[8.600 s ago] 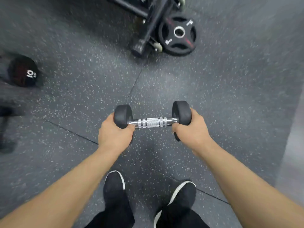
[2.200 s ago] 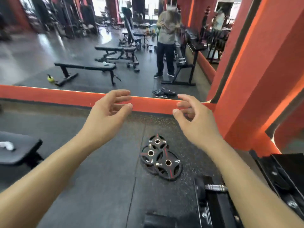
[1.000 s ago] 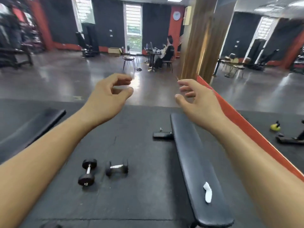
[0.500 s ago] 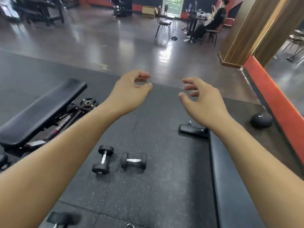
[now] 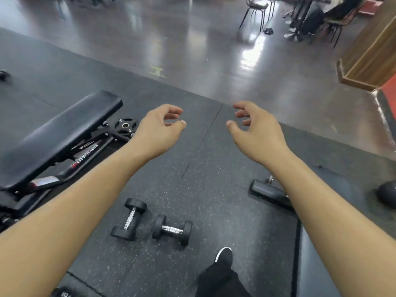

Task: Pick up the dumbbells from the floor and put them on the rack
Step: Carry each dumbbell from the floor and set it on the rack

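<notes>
Two black dumbbells with chrome handles lie side by side on the speckled rubber floor: one dumbbell [image 5: 129, 219] lies lengthwise away from me, a shorter dumbbell [image 5: 172, 229] lies crosswise just right of it. My left hand [image 5: 159, 130] and my right hand [image 5: 256, 133] are stretched out in front of me, well above the dumbbells, fingers curled and apart, holding nothing. No rack is in view. The end of another dumbbell [image 5: 64, 293] shows at the bottom edge.
An incline bench [image 5: 57, 133] stands at the left with a weight plate [image 5: 125, 127] behind it. A flat bench [image 5: 321, 264] and its foot [image 5: 267, 190] are at the right, a black ball [image 5: 387, 195] beyond. My shoe [image 5: 224, 256] is near the dumbbells. Chairs and a seated person are far back.
I put down the dumbbell I was carrying and turned around; my view has tilted down and the two floor dumbbells have come closer. Both hands stay empty and raised.
</notes>
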The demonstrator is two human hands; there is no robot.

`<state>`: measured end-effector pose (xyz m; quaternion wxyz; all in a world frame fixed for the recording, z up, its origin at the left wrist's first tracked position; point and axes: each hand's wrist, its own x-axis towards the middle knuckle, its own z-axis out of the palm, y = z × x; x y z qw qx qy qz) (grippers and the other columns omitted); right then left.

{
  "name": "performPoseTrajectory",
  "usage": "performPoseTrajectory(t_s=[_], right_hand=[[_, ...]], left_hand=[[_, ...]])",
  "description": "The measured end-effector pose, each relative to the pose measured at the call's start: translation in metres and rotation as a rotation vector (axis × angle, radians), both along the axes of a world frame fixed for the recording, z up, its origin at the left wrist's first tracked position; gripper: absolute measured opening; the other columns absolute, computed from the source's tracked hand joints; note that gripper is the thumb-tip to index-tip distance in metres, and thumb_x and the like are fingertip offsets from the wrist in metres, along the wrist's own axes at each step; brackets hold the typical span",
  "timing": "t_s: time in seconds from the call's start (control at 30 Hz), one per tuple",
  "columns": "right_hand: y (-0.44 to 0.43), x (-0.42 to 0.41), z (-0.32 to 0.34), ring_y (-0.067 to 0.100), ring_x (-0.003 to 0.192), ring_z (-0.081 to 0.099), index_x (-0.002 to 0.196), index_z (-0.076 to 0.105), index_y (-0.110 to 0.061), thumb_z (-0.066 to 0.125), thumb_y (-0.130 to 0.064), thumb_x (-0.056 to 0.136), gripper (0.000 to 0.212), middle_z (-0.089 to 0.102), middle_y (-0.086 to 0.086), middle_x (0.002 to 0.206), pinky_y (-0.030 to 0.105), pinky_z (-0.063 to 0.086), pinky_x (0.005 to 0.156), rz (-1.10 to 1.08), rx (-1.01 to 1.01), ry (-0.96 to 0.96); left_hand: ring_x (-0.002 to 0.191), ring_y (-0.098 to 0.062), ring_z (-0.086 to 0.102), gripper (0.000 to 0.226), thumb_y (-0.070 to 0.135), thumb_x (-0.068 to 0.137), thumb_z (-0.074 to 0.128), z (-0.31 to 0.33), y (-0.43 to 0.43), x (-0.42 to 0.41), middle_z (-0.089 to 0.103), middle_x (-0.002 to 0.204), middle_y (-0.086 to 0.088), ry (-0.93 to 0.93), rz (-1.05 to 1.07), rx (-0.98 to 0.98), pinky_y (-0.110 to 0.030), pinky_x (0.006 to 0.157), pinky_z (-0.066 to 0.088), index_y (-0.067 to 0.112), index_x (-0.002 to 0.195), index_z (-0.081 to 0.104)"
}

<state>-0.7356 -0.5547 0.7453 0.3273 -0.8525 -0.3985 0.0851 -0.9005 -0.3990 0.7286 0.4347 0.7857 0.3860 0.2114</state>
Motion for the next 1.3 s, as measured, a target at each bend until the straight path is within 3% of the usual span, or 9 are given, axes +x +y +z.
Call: performPoseTrajectory(t_s=[0.2,0.33,0.4,0.47,0.67,0.8,0.93,1.07,1.3], right_hand=[[0.081,0.119,0.027,0.020,0.118,0.061,0.143,0.055,-0.031,0.062,-0.037,0.098,0.046,0.064,-0.008,0.133,0.046,0.052,0.101,0.133,-0.003,-0.010],[0.146,0.170,0.041,0.022,0.120,0.061,0.144,0.054,-0.032,0.062,-0.035,0.098,0.047,0.065,-0.006,0.133,0.046,0.051,0.101,0.244,0.006,-0.024],[0.184,0.189,0.043,0.021,0.120,0.061,0.144,0.054,-0.032,0.062,-0.035,0.098,0.047,0.065,-0.007,0.133,0.045,0.051,0.101,0.296,0.002,-0.036],[0.226,0.206,0.041,0.020,0.118,0.061,0.144,0.053,-0.033,0.061,-0.035,0.098,0.047,0.065,-0.007,0.132,0.041,0.051,0.098,0.354,0.000,-0.057],[0.351,0.235,0.044,0.020,0.116,0.062,0.145,0.053,-0.029,0.061,-0.035,0.098,0.048,0.065,-0.005,0.131,0.038,0.052,0.096,0.521,-0.015,-0.146],[0.433,0.223,0.057,0.023,0.115,0.063,0.144,0.055,-0.029,0.063,-0.037,0.095,0.050,0.067,-0.004,0.128,0.044,0.053,0.099,0.671,0.010,-0.177],[0.498,0.186,0.060,0.024,0.114,0.065,0.142,0.057,-0.028,0.064,-0.036,0.094,0.049,0.068,-0.003,0.128,0.043,0.053,0.099,0.844,0.042,-0.157],[0.549,0.132,0.049,0.023,0.115,0.064,0.141,0.056,-0.030,0.063,-0.035,0.094,0.048,0.068,-0.005,0.130,0.040,0.050,0.101,1.070,0.018,-0.155],[0.579,0.026,0.004,0.024,0.114,0.064,0.142,0.056,-0.029,0.063,-0.034,0.095,0.048,0.068,-0.004,0.128,0.036,0.049,0.099,1.619,-0.075,-0.208]], left_hand=[[0.085,0.013,0.057,0.028,0.027,0.098,0.064,0.026,0.055,0.102,0.066,0.126,0.008,-0.007,0.145,0.021,0.007,0.059,0.034,0.027,0.126,0.065],[0.081,0.014,0.060,0.022,0.027,0.097,0.065,0.049,0.107,0.145,0.068,0.124,0.009,-0.054,0.237,0.074,-0.005,0.073,0.042,0.032,0.118,0.065],[0.067,0.015,0.059,0.020,0.026,0.096,0.066,0.056,0.137,0.159,0.068,0.123,0.009,-0.093,0.292,0.084,-0.014,0.072,0.045,0.033,0.115,0.065],[0.065,0.011,0.060,0.020,0.026,0.096,0.066,0.057,0.172,0.171,0.069,0.124,0.008,-0.102,0.350,0.079,-0.020,0.075,0.047,0.034,0.114,0.065],[0.080,0.005,0.061,0.025,0.024,0.095,0.067,0.049,0.267,0.188,0.069,0.122,0.006,-0.094,0.540,0.113,-0.011,0.080,0.042,0.027,0.120,0.068],[0.082,-0.002,0.061,0.026,0.025,0.095,0.067,0.062,0.306,0.174,0.069,0.123,0.005,-0.104,0.697,0.087,-0.016,0.081,0.043,0.027,0.121,0.068],[0.081,0.005,0.059,0.027,0.021,0.096,0.066,0.071,0.328,0.135,0.067,0.122,0.006,-0.065,0.891,0.113,0.000,0.071,0.040,0.024,0.123,0.068],[0.104,-0.009,0.063,0.028,0.026,0.097,0.064,0.066,0.321,0.085,0.067,0.128,0.008,-0.074,1.140,0.068,-0.024,0.093,0.047,0.029,0.124,0.067],[0.112,-0.014,0.063,0.030,0.029,0.094,0.064,0.028,0.263,0.047,0.065,0.128,0.004,0.009,1.597,-0.075,-0.023,0.086,0.045,0.028,0.124,0.066]])
